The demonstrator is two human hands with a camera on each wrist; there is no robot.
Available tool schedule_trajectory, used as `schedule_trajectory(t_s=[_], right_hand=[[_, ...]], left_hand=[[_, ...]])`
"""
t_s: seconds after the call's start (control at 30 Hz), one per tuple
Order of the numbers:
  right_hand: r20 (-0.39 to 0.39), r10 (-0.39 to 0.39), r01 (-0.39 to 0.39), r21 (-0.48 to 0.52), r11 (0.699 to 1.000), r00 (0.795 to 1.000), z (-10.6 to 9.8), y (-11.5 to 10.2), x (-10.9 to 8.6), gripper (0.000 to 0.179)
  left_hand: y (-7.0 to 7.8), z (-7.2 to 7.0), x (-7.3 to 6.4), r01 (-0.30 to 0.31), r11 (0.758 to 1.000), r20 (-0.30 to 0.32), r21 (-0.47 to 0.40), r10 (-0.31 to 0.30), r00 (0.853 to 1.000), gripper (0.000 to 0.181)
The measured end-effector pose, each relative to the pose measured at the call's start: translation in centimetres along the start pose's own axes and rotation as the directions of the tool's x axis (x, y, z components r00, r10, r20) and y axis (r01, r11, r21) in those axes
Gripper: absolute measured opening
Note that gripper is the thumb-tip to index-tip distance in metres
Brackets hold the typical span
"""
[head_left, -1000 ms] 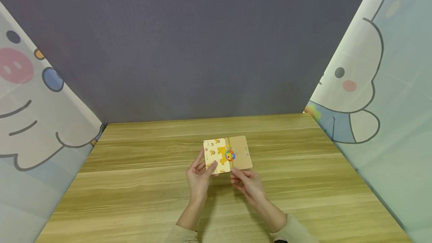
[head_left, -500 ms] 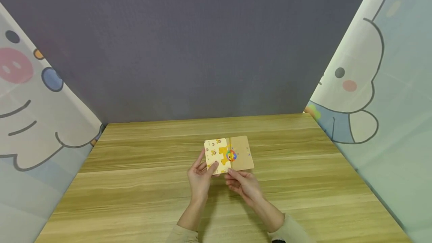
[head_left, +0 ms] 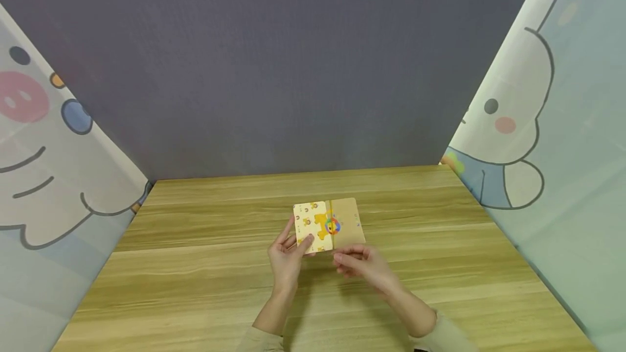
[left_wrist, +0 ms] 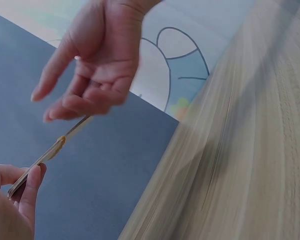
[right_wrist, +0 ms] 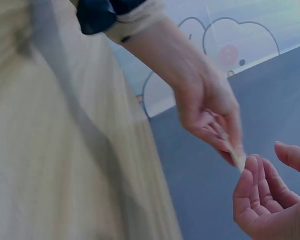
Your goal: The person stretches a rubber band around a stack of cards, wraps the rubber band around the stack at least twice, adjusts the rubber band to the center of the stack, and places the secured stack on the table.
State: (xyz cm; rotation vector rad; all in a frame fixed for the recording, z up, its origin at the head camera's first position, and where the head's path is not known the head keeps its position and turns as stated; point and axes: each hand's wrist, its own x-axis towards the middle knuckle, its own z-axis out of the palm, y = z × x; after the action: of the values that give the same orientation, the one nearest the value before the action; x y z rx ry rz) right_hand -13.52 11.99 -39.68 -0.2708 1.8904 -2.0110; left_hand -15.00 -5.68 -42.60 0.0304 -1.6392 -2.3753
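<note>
A small, thin notebook (head_left: 348,224) with rounded corners is half cream with a yellow lion print and half plain kraft brown. Around its middle runs a narrow yellowish band (head_left: 333,242). My left hand (head_left: 285,259) pinches the cream end, thumb on top and fingers beneath. Edge-on in the left wrist view, the notebook (left_wrist: 42,159) shows the band as a small orange bump. My right hand (head_left: 364,266) is just off the near edge, below the band. Its thumb stands apart from its loosely bent fingers (left_wrist: 97,97), with nothing visible between them.
Beneath both hands spreads a wood-grain table (head_left: 205,287). A dark grey panel (head_left: 293,69) rises behind its far edge. Cartoon-printed curtains hang on the left (head_left: 63,178) and the right (head_left: 582,178).
My right hand, earlier pinching at the notebook's near edge by the band, has come off it toward the lower right. My left hand and the notebook have barely shifted.
</note>
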Motion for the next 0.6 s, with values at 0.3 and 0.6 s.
schedule_trajectory(t_s=[0.3, 0.6], right_hand=[[-0.034, -0.143, 0.134, -0.193, 0.972, 0.989, -1.2, -3.0, 0.9, 0.031], [-0.011, -0.260, 0.240, -0.355, 0.904, 0.965, -2.5, -5.2, 3.3, 0.028]], left_hand=[[0.0, 0.0, -0.1, 0.014, 1.000, 0.007, -0.004, -0.014, 1.000, 0.059], [0.1, 0.1, -0.3, 0.010, 1.000, 0.008, 0.004, -0.010, 1.000, 0.058]])
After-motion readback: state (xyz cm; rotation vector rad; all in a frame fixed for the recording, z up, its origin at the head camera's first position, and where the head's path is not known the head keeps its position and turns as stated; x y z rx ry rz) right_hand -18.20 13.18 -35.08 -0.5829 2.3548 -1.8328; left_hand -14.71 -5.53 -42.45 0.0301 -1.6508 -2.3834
